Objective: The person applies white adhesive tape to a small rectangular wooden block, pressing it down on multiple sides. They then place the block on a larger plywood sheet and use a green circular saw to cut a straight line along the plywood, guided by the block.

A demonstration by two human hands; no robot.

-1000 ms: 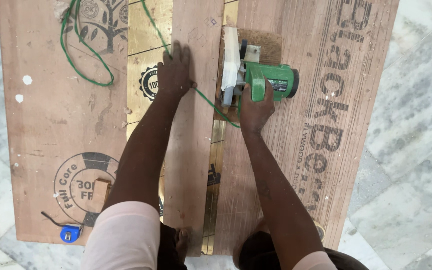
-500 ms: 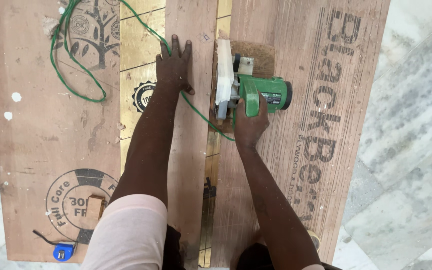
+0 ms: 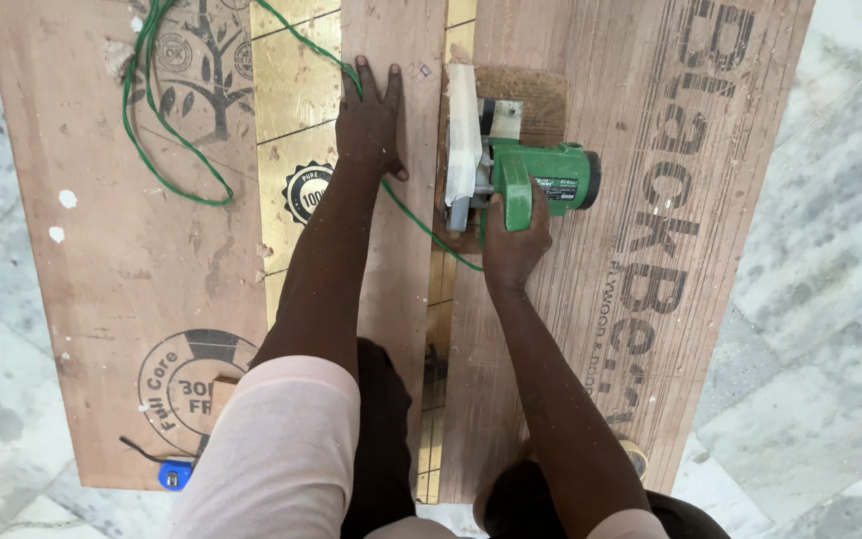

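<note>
- Head view: your right hand (image 3: 514, 238) is wrapped tight round the green handle of the circular saw (image 3: 511, 170), fingers closed on it, at about 1 o'clock from the middle of the frame.
- The saw sits on the wide plywood sheet (image 3: 710, 299) at the right, its pale blade guard running along the sheet's left edge, right beside the cut gap.
- A patch of sawdust (image 3: 541, 95) lies on the sheet at 12 o'clock of the saw body, touching it.
- Your left hand (image 3: 371, 120) lies flat, palm down and fingers spread, holding nothing; it presses on the narrow plywood strip (image 3: 391, 299) at 9 o'clock of the saw, just beside it and apart from the blade guard.
- The green power cord (image 3: 167, 150) runs from under the saw, passes beneath your left wrist, crosses the yellowish board (image 3: 296, 110) and loops over the left plywood sheet (image 3: 122, 299) toward 10 o'clock.
- That yellowish board shows between the left sheet and the strip, and again as a thin band in the gap below the saw.
- A small blue object (image 3: 174, 473) lies at the left sheet's near edge, at 7 o'clock; what it is cannot be told.
- The marble floor (image 3: 830, 250) lies around the boards on both sides.
</note>
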